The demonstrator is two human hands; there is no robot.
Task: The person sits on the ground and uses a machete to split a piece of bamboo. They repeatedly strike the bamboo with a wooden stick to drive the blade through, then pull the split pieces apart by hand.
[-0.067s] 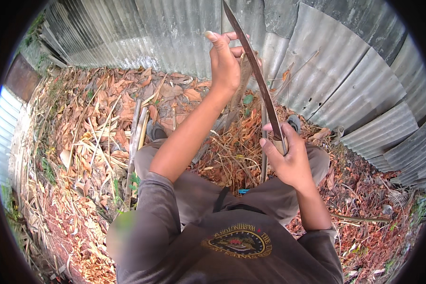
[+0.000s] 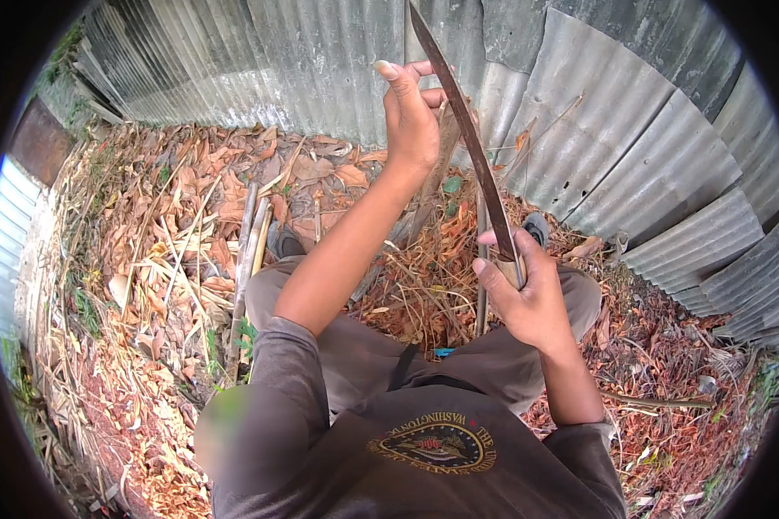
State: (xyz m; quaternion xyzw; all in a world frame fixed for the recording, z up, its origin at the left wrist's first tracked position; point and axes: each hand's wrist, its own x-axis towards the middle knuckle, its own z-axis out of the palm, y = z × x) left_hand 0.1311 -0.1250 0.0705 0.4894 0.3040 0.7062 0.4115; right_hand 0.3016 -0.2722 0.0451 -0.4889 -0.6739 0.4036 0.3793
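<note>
A long machete point(image 2: 469, 130) with a dark, rusty, slightly curved blade points up and away from me. Its pale wooden handle point(image 2: 512, 272) lies in my right hand point(image 2: 528, 290), whose fingers wrap round it near the base of the blade. Alongside the blade's upper half is my left hand point(image 2: 413, 121), thumb raised and fingers spread. Some of its fingertips pass behind the blade, so whether they touch it is hidden. Below the left hand, a weathered piece of wood point(image 2: 433, 186) stands between my feet.
Corrugated metal sheets point(image 2: 614, 121) form a fence ahead and to the right. Several cut sticks point(image 2: 249, 242) lie beside my left leg. A thin upright pole point(image 2: 482, 294) stands between my knees. Dry leaves point(image 2: 199, 199) cover the ground, and a stick point(image 2: 658, 400) lies at right.
</note>
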